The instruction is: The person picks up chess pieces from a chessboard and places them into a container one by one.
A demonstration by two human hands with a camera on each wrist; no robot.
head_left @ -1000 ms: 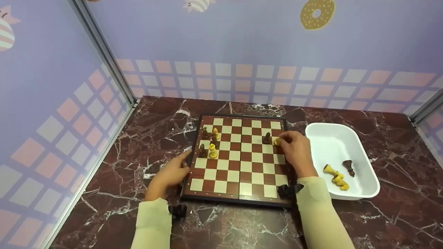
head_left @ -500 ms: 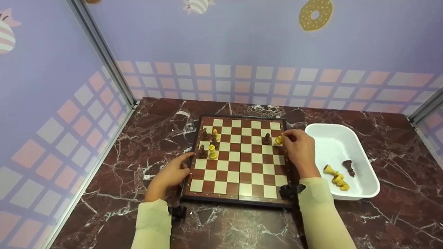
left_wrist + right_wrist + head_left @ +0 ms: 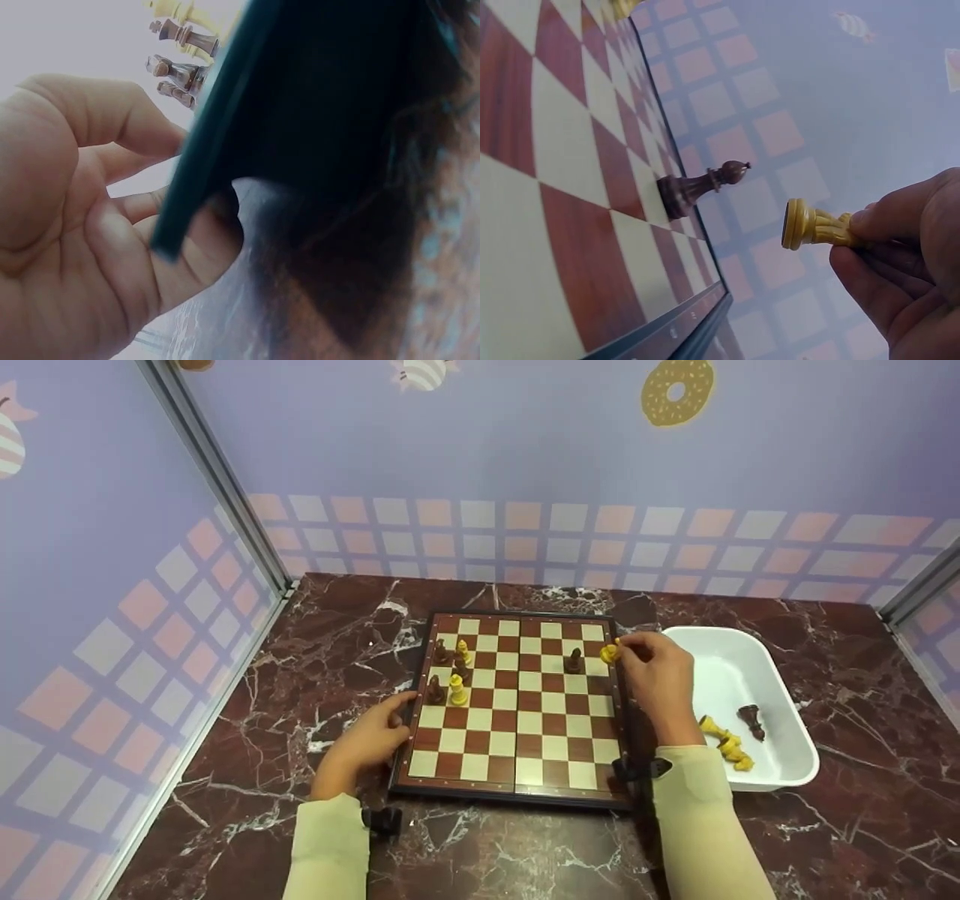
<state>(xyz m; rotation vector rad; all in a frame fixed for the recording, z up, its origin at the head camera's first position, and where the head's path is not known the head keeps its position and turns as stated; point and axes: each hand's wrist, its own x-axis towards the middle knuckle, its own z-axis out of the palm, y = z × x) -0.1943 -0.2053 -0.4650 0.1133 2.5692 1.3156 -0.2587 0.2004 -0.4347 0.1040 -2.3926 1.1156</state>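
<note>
My right hand [image 3: 660, 675] pinches a yellow chess knight [image 3: 814, 226] between thumb and fingers, its head end partly hidden by them. In the right wrist view the knight's base shows fully, raised above the board. Near it a dark bishop [image 3: 697, 187] stands upright on the chessboard [image 3: 555, 724]. My left hand [image 3: 371, 739] holds the board's left edge, thumb on top and fingers beneath, as the left wrist view shows. At the board's left side stand a tall yellow piece [image 3: 457, 691], another yellow piece [image 3: 463, 651] and several dark pieces [image 3: 435, 690].
A white plastic tub [image 3: 802, 742] sits to the right of the board. Inside lie yellow pieces [image 3: 727, 744] and one dark piece [image 3: 752, 721]. The marbled table [image 3: 480, 847] meets patterned walls [image 3: 450, 457] at the back and sides.
My right hand has lifted the yellow knight off the board's right side and drawn it slightly away and rightward. The left hand keeps its hold on the edge.
</note>
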